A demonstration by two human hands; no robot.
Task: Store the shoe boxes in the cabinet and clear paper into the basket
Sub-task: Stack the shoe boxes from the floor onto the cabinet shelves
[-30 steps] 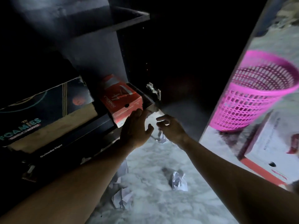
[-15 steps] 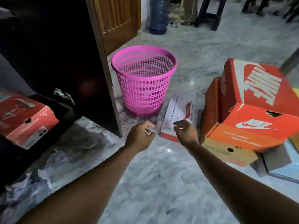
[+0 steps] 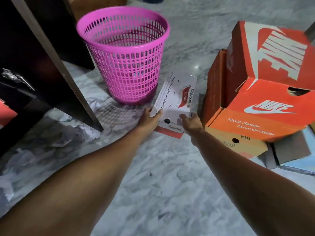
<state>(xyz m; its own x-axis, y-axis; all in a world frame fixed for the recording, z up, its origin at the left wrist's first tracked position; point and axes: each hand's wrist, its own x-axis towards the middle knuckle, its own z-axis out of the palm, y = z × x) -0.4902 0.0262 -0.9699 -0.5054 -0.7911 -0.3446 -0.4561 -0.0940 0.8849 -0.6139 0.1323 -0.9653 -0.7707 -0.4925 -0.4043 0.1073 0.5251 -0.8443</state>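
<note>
A white Skechers shoe box [image 3: 177,96] lies on the marble floor between the pink basket [image 3: 124,53] and a stack of orange Nike boxes [image 3: 265,106]. My left hand [image 3: 150,117] grips its near left corner. On the near right corner, my right hand [image 3: 190,121] curls its fingers over the box end. The dark cabinet [image 3: 22,68] stands open at the left, with a red box [image 3: 6,113] just showing inside. Crumpled paper [image 3: 88,132] lies on the floor by the cabinet door.
The open cabinet door [image 3: 68,82] juts out between the cabinet and the basket. More boxes, brown and light blue [image 3: 296,160], sit low at the right under the Nike stack. More crumpled paper [image 3: 8,188] is scattered along the left edge.
My view swung from the cabinet interior to the floor on the right. Both hands left the red box in the cabinet, reached forward and took hold of the white Skechers box.
</note>
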